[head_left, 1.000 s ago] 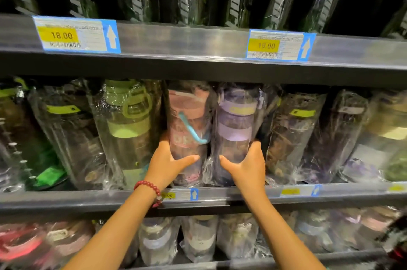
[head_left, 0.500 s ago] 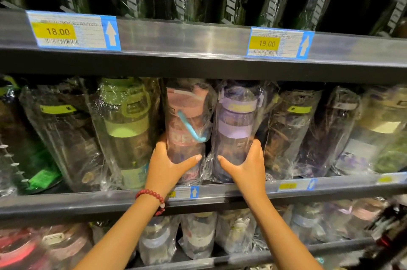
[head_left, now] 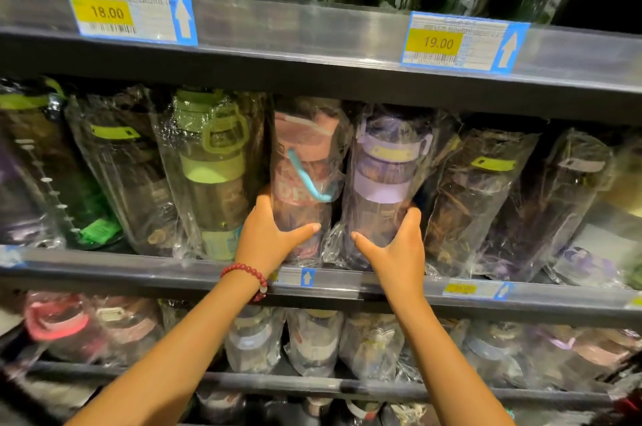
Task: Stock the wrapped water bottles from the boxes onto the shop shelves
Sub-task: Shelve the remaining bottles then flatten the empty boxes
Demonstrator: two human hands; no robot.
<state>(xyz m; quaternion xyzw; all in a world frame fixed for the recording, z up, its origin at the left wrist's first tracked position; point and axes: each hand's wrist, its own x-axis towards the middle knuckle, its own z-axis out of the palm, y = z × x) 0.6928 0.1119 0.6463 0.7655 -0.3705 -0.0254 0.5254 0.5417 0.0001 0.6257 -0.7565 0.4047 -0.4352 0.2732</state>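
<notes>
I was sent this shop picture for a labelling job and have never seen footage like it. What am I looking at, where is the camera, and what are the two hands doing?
There is no machine here. A person wears a wide-angle camera on the head, looking forward and down, so the two bare arms are their own. The grey metal middle shelf carries a row of water bottles in clear plastic wrap. The left hand, with a red bead bracelet on its wrist, has its grip on the wrapped pink-lidded bottle with a blue strap. The right hand holds the wrapped purple-lidded bottle beside it. Both bottles stand on the shelf. Yellow price tags reading 18.00 and 19.00 sit on the shelf edge above.
</notes>
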